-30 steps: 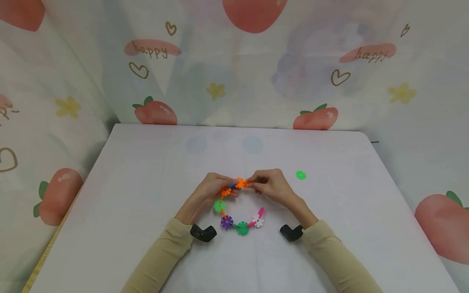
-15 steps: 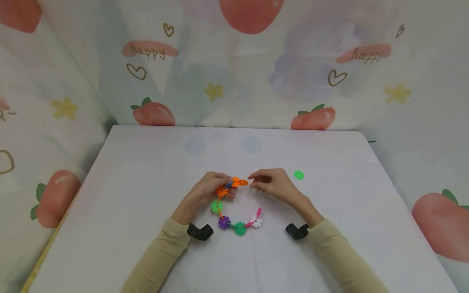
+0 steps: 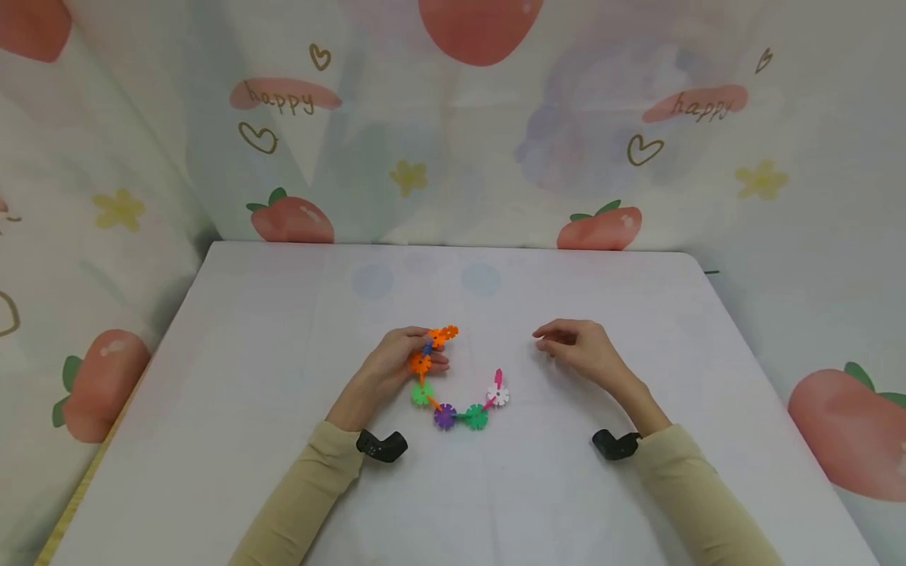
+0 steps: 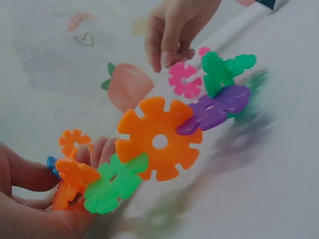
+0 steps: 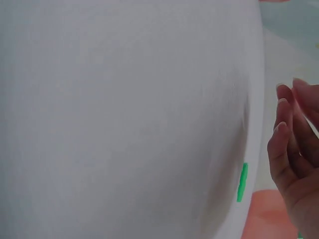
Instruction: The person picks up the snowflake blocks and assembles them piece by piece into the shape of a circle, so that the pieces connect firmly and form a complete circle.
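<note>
My left hand (image 3: 389,365) pinches a chain of slotted plastic snowflake discs near its orange end discs (image 3: 443,336). From there the chain curves through a light green disc (image 3: 422,394), a purple disc (image 3: 445,417) and a dark green disc (image 3: 476,417) to a white disc (image 3: 499,395) with a pink disc (image 3: 499,377) at the free end. In the left wrist view a large orange disc (image 4: 142,124) links light green and purple ones, with the chain's shadow on the table below. My right hand (image 3: 587,350) hovers to the right, fingers loosely bent and holding nothing.
A single green disc (image 5: 242,182) lies on the white table (image 3: 283,314), seen in the right wrist view and hidden behind the right hand in the head view. A patterned cloth (image 3: 453,141) hangs behind the table.
My right hand has let go of the chain's orange end and moved right, over the loose green disc. The left hand still holds the chain, whose free end has shifted farther from me.
</note>
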### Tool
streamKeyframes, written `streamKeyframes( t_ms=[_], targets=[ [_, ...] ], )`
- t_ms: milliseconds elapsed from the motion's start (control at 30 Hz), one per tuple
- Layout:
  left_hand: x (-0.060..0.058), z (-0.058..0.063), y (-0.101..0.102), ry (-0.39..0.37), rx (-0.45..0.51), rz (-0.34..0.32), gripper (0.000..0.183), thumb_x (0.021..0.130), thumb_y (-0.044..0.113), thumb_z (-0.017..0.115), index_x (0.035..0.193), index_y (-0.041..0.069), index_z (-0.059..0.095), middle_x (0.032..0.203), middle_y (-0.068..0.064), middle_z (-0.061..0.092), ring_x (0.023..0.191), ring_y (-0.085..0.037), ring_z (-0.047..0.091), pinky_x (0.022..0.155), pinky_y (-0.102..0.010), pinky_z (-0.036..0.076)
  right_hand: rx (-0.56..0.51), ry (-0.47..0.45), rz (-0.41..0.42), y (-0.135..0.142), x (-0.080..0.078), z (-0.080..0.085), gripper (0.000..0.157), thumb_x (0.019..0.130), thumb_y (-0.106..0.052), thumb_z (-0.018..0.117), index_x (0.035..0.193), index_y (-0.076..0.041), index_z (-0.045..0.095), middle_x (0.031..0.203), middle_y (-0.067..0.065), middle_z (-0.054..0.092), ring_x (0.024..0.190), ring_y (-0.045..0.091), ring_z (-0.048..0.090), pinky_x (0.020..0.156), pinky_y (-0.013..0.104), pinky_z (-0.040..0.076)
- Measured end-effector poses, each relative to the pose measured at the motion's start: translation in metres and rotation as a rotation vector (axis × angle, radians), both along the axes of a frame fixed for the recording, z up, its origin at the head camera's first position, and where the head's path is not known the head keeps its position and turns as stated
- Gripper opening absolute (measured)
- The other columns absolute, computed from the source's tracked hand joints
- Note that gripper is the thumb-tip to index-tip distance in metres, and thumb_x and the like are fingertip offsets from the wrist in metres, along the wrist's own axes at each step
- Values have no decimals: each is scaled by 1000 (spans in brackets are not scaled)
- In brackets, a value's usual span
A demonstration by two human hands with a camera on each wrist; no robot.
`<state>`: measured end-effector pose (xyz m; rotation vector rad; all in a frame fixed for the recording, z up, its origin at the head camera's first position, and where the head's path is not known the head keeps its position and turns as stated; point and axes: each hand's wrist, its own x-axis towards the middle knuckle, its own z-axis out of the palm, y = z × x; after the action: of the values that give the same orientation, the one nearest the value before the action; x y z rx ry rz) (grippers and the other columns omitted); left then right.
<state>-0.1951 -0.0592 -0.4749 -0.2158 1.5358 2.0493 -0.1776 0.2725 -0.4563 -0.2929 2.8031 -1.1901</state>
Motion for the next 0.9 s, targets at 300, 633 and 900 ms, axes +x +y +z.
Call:
streamKeyframes(
  t_ms=[300,633,900],
  targets=[
    [-5,0,-2,-51,81,81,49,108,4,37,156,-5,31,132,-28,55,90,-26,69,90,-43,62,94,42,-98,25,-5,3,21,92,-11,76,113,-4,75,99,12,76,84,13,69,71,17,50],
    [-8,-2,-2,9,-20,-1,44,107,22,56,138,-8,52,106,-16,64,80,-22,72,81,-37,64,151,-22,-143,40,-10,0,34,93,-13,75,122,3,68,110,22,72,99,34,71,81,32,53],
    [-9,-1,-2,22,-76,-19,44,100,24,68,132,-6,63,103,-14,63,78,-20,69,75,-32,64,217,-126,-121,35,-9,5,39,91,-17,78,117,9,65,113,26,64,100,36,64,84,43,55]
  ],
)
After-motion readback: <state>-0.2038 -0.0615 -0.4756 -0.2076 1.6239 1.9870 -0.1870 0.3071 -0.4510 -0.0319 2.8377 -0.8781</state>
